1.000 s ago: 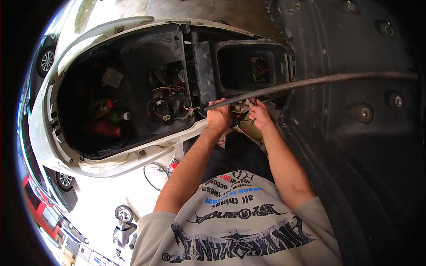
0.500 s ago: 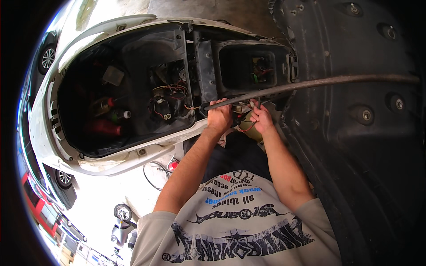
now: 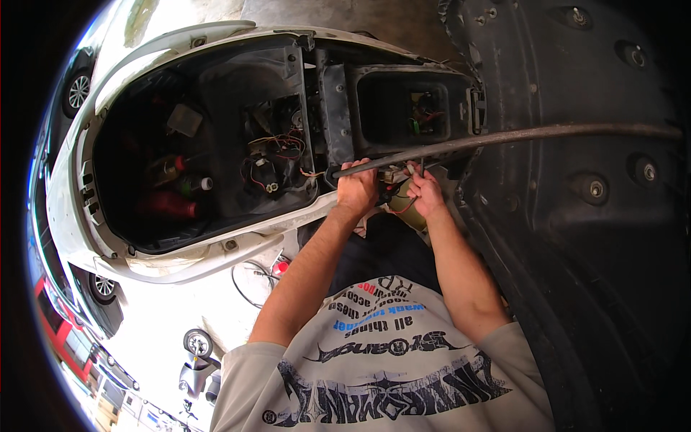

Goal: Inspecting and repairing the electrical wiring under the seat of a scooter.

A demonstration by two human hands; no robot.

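Note:
A scooter body (image 3: 176, 270) with a white outer shell lies open before me, its dark storage bucket (image 3: 230, 79) on the left. A long dark curved bar or strip (image 3: 547, 132) crosses above its near side from the right. My left hand (image 3: 358, 191) is closed at the bar's left end, its fingertips over the body's edge; what it grips is hidden. Close by on the right, my right hand (image 3: 426, 193) pinches a thin dark piece (image 3: 422, 167) beside a small whitish part. A red wire (image 3: 404, 210) loops between the hands, among dark parts in the opening.
Loose wires with connectors (image 3: 272, 186) show through a hole in the bucket, near several bottles (image 3: 193, 184). A second, smaller compartment (image 3: 374, 108) sits right of it. A large black seat underside (image 3: 561, 237) rises on the right. A parked scooter (image 3: 194, 371) stands behind at lower left.
Both hands keep almost the same places. The right fingers have shifted very slightly at the thin dark piece; the whole view has moved a little.

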